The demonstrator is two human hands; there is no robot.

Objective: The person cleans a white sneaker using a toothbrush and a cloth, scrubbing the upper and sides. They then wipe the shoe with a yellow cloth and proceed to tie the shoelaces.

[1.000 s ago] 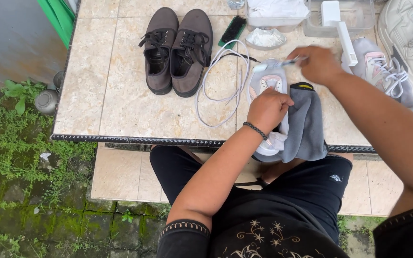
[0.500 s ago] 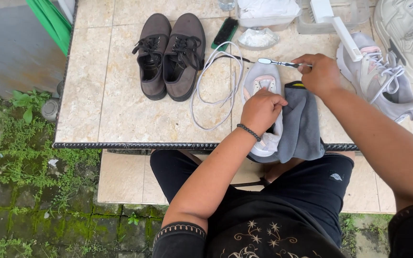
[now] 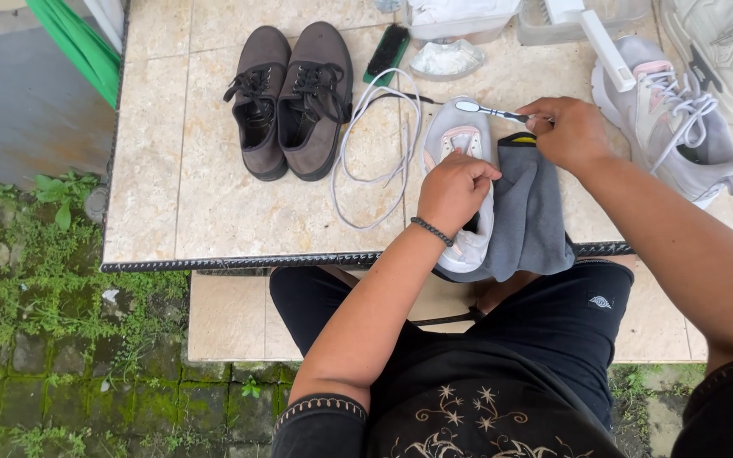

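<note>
My left hand (image 3: 456, 190) grips the opening of a light grey sneaker (image 3: 456, 140) that lies toe-away on a grey cloth (image 3: 531, 212) at the table's near edge. My right hand (image 3: 570, 131) holds a small toothbrush (image 3: 487, 109) by its handle, with the brush head just above the sneaker's toe. A loose white lace (image 3: 377, 153) curls on the tiles left of the sneaker.
A pair of brown lace-up shoes (image 3: 292, 97) stands at the left on the tiled table (image 3: 180, 170). A second grey sneaker (image 3: 680, 127), a white shoe (image 3: 727, 47), a dark scrub brush (image 3: 388, 51), a small bowl (image 3: 447, 59) and plastic tubs (image 3: 460, 15) line the back. Mossy paving lies below left.
My right hand has drawn the toothbrush slightly toward the sneaker's toe, and the view has shifted a little. My left hand keeps its hold on the sneaker.
</note>
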